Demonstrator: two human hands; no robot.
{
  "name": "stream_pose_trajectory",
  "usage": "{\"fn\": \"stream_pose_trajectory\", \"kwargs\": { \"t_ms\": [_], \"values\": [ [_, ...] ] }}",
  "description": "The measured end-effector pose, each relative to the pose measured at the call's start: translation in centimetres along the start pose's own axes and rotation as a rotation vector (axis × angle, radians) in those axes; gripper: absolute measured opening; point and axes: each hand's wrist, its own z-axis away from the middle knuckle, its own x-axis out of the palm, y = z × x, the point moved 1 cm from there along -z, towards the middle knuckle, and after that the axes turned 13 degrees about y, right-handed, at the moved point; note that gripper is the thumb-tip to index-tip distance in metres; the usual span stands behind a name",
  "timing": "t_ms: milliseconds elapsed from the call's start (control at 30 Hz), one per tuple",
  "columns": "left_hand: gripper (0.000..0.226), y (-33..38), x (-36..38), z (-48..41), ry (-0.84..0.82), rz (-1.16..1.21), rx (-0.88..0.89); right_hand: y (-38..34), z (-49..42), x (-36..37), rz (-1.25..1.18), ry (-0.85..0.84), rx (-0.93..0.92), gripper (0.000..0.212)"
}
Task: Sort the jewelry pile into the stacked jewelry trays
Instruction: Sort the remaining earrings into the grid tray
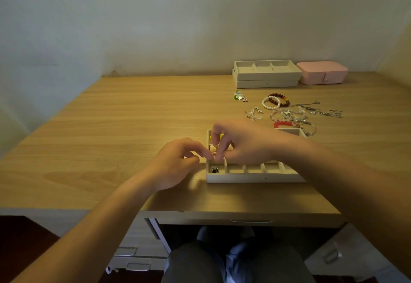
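Observation:
A beige compartment tray (255,179) lies near the desk's front edge. My left hand (178,164) and my right hand (242,143) meet over its left end, fingertips pinched together on a small jewelry piece too tiny to identify. Cream heart-shaped and yellow pieces (213,148) lie in the tray's rear left compartment, and a small dark and silver piece (214,169) lies in the front left one. The jewelry pile (289,113) of bead bracelets, chains and earrings is spread behind the tray to the right. Two stacked beige trays (266,82) stand at the back.
A pink jewelry box (322,73) stands right of the stacked trays against the wall. Small green and silver pieces (239,96) lie apart from the pile. The wooden desk (133,127) stretches to the left. Drawers sit below the desk's front edge.

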Motion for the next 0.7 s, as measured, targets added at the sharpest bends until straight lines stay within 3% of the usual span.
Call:
{"fn": "stream_pose_trajectory", "kwargs": {
  "t_ms": [233, 700],
  "values": [
    [0.047, -0.3, -0.1, 0.3, 0.032, 0.012, 0.027, 1.1, 0.5, 1.4, -0.141, 0.020, 0.009, 0.036],
    [0.048, -0.6, 0.4, 0.3, 0.063, 0.044, 0.032, 2.0, 0.8, 1.3, -0.187, 0.051, -0.001, 0.029]
  ]
}}
